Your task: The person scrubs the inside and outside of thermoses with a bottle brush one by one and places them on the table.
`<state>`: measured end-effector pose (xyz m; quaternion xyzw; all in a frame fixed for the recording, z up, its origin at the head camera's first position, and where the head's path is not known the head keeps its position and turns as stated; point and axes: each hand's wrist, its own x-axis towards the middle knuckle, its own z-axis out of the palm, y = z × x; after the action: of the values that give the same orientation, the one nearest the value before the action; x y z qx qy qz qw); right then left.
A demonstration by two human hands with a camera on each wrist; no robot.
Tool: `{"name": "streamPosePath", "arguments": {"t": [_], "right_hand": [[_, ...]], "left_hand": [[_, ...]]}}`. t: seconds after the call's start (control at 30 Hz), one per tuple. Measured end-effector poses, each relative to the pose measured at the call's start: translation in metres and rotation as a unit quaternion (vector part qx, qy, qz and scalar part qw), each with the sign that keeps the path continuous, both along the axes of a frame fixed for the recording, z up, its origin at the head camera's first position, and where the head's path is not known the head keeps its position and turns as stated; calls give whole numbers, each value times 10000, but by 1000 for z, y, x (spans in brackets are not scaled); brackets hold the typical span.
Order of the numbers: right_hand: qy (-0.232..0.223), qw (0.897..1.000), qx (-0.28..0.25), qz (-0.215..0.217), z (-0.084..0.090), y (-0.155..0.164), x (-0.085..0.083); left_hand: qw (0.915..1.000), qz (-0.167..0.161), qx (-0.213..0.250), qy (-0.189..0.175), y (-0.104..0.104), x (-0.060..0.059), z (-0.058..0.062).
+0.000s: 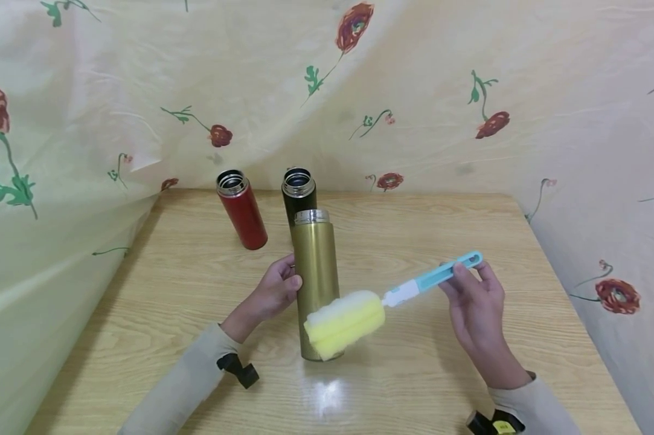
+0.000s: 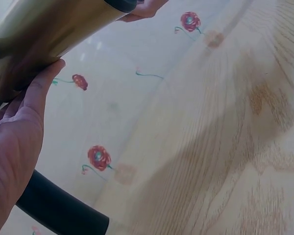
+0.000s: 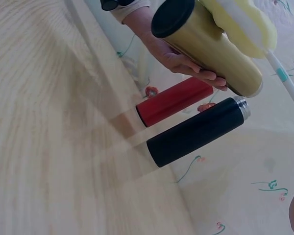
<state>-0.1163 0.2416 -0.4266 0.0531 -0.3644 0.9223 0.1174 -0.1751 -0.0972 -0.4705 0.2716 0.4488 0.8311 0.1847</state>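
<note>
Flowered cloth hangs behind a wooden table. Left hand fingers curl round the gold flask, which stands upright mid-table, mouth open. Right hand fingers pinch the brush handle, its yellow sponge lying against the flask's lower side. Behind the flask stand a red flask and a black flask. The brush seems ready for cleaning; next it would need lifting to the flask's mouth.
</note>
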Motion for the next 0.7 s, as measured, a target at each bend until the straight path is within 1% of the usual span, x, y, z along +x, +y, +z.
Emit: {"name": "streamPosePath", "arguments": {"t": [0.2,0.43,0.57,0.7], "right_hand": [[-57,9997,-195,-166,10,-5,-14],[-81,9981,-354,-496,21,-9,-32],[-121,9967,-390,-708,26,-12,-39],[-147,9947,-369,-950,30,-16,-45]], "left_hand": [[9999,-109,38,78,1,3,-2],[9999,-89,58,-11,1,4,-4],[9999,-10,-144,-64,1,5,-1],[9983,206,-538,58,1,5,2]]}}
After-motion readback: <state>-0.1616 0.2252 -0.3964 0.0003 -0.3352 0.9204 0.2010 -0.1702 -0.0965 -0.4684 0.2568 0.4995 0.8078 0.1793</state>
